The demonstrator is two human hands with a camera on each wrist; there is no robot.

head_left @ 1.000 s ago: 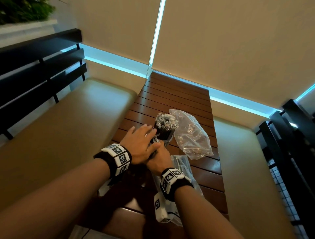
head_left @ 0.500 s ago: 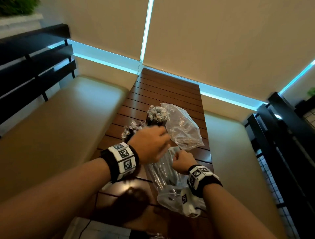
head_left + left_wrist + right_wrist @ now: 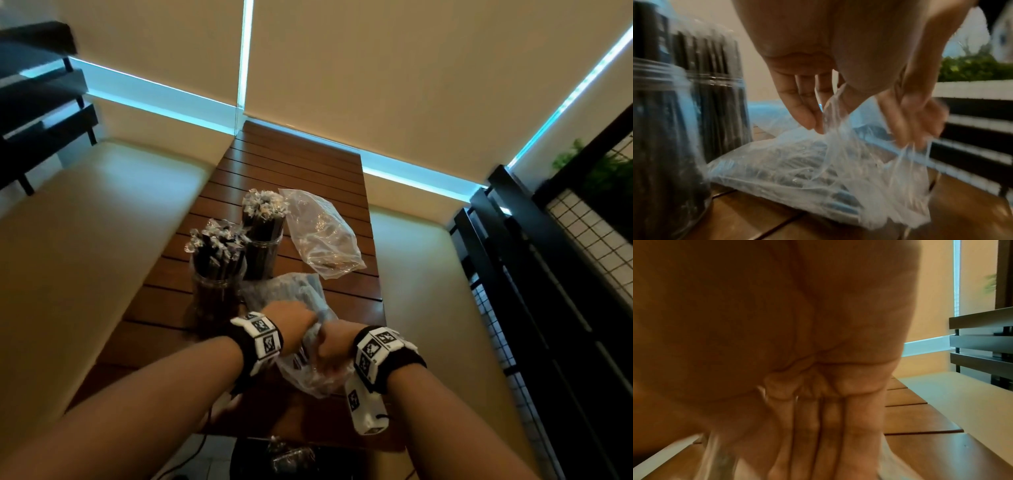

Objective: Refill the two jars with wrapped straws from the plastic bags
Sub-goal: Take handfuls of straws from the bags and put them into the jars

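Note:
Two clear jars stand on the slatted wooden table (image 3: 301, 171), both packed with black wrapped straws: the near jar (image 3: 215, 274) (image 3: 674, 113) and the far jar (image 3: 262, 240). Just right of the near jar lies a clear plastic bag (image 3: 291, 298) (image 3: 787, 165) with dark straws inside. My left hand (image 3: 301, 322) (image 3: 818, 126) pinches the bag's crumpled open end. My right hand (image 3: 325, 353) (image 3: 818, 434) grips the same end from the right, fingers curled round the plastic. Both hands sit close together at the table's near end.
A second, flattened plastic bag (image 3: 323, 236) lies right of the far jar. Cushioned benches flank the table on the left (image 3: 102, 222) and the right (image 3: 418, 274). A black railing (image 3: 548, 308) runs along the right. A dark object (image 3: 284, 455) sits below the table's near edge.
My left hand has left the near jar and come back to the bag's open end beside my right hand. The near jar now stands uncovered with straws in it.

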